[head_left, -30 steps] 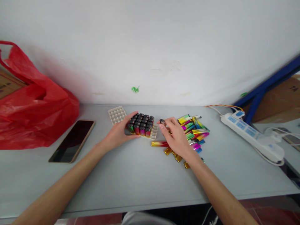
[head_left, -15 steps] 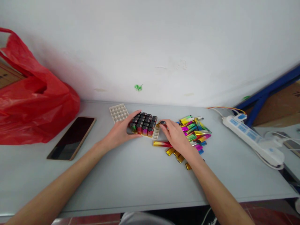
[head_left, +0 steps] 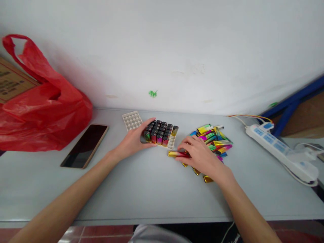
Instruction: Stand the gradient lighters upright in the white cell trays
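My left hand [head_left: 133, 141] is wrapped around the left side of a block of upright lighter shells [head_left: 159, 132], thumb in front and fingers behind. Their tops are black with small holes; their sides are shiny and coloured. They stand in a pale dimpled tray [head_left: 171, 143], whose right-hand pockets show. One gold shell [head_left: 174, 131] stands at the back of that right column, leaning a little. My right hand [head_left: 198, 153] closes its thumb and fingers around a red-and-gold lighter shell [head_left: 174, 154] lying on the table; its right end is hidden under the hand.
A pile of loose coloured lighter shells [head_left: 215, 140] lies to the right. Another dimpled tray [head_left: 132, 120] rests behind my left hand. A phone [head_left: 84, 145] and red plastic bag [head_left: 50, 111] are on the left, a white power strip [head_left: 280, 153] on the right, the wall [head_left: 177, 57] behind.
My right hand has let go of a gold shell, which now stands in the tray's right column, and has moved down to the red-and-gold shell. The view has shifted slightly.
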The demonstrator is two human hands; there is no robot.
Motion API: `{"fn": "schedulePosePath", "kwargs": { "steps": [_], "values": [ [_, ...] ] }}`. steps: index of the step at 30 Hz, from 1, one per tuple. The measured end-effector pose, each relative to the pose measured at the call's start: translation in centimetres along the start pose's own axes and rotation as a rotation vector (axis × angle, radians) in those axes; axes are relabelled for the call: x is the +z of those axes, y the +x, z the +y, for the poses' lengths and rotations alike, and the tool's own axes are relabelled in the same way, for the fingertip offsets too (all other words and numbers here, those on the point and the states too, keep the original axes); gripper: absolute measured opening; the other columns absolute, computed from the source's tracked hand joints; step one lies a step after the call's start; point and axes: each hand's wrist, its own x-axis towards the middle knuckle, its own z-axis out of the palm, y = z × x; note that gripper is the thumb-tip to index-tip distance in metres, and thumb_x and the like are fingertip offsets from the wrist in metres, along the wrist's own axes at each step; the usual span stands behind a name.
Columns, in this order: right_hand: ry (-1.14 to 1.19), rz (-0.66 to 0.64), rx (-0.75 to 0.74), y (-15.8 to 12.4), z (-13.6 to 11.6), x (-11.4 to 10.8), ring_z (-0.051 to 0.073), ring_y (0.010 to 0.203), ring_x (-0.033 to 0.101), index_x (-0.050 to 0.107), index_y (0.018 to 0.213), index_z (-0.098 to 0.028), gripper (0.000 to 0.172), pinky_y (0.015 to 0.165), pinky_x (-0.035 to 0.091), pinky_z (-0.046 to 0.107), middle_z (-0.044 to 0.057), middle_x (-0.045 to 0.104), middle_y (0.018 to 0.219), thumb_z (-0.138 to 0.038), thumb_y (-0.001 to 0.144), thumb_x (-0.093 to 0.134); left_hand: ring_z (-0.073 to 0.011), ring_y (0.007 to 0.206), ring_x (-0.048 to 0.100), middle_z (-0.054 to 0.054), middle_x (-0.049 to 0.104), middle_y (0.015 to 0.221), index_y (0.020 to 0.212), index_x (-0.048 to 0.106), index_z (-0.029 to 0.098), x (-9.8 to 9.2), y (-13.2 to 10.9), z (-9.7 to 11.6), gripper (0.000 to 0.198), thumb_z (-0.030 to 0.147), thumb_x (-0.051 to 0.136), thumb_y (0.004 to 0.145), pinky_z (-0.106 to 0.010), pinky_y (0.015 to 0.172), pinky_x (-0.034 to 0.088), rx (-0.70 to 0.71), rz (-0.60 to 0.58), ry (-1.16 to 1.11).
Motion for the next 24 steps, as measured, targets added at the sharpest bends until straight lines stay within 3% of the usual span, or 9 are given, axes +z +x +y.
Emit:
{"fn": "schedulePosePath", "kwargs": {
  "steps": [3, 6, 11, 16, 22, 24],
  "values": [
    [0.032, -0.034, -0.067, 0.1, -0.3, 0.0, 0.033, 0.115, 0.064, 0.077, 0.105, -0.021, 0.013, 0.100, 0.050, 0.047, 0.010, 0.074, 0.115, -0.031, 0.099, 0.085, -0.0376, 0.149, 0.063, -0.011, 0.057, 0.170, 0.173, 0.038, 0.029, 0.0, 0.0, -0.1, 0.108, 0.075, 0.082, 0.086, -0.049, 0.128, 0.050, -0.001, 0.001, 0.008],
    [0.185, -0.017, -0.047, 0.4, -0.4, -0.3, 0.029, 0.105, 0.068, 0.074, 0.115, -0.022, 0.016, 0.095, 0.050, 0.043, 0.007, 0.077, 0.108, -0.033, 0.105, 0.079, -0.0381, 0.145, 0.066, -0.012, 0.060, 0.167, 0.174, 0.037, 0.029, -0.1, 0.0, -0.2, 0.109, 0.074, 0.084, 0.086, -0.050, 0.125, 0.052, -0.003, -0.002, 0.019],
    [0.661, 0.163, 0.103, 0.6, -0.1, -0.9, 0.019, 0.079, 0.066, 0.075, 0.119, -0.026, 0.028, 0.075, 0.050, 0.032, 0.001, 0.076, 0.094, -0.049, 0.103, 0.078, -0.0378, 0.143, 0.068, -0.012, 0.063, 0.165, 0.173, 0.039, 0.029, -0.1, 0.0, -0.4, 0.106, 0.072, 0.084, 0.088, -0.050, 0.123, 0.055, 0.000, 0.004, 0.019],
    [1.088, 0.296, 0.275, 1.3, 0.0, -0.6, 0.017, 0.071, 0.056, 0.076, 0.096, -0.021, 0.047, 0.065, 0.044, 0.029, 0.000, 0.064, 0.079, -0.067, 0.093, 0.080, -0.0399, 0.145, 0.067, -0.010, 0.061, 0.167, 0.172, 0.038, 0.030, -0.1, 0.0, -0.6, 0.105, 0.073, 0.083, 0.087, -0.054, 0.123, 0.056, 0.017, 0.008, 0.014],
    [1.360, 0.163, 0.214, 1.9, -1.3, 0.5, 0.016, 0.075, 0.060, 0.064, 0.095, -0.023, 0.048, 0.076, 0.053, 0.031, -0.001, 0.064, 0.085, -0.070, 0.106, 0.061, -0.0401, 0.145, 0.067, -0.010, 0.062, 0.166, 0.172, 0.040, 0.031, 0.1, 0.1, -0.9, 0.106, 0.073, 0.085, 0.085, -0.054, 0.123, 0.056, 0.027, 0.016, 0.012],
    [1.432, 0.108, 0.228, 2.0, -1.9, 0.9, 0.014, 0.064, 0.052, 0.057, 0.097, -0.025, 0.048, 0.068, 0.052, 0.030, -0.005, 0.056, 0.077, -0.073, 0.106, 0.059, -0.0402, 0.145, 0.067, -0.010, 0.063, 0.165, 0.172, 0.040, 0.031, 0.1, 0.1, -1.0, 0.105, 0.071, 0.086, 0.086, -0.054, 0.123, 0.056, 0.033, 0.022, 0.019]
  ]
}}
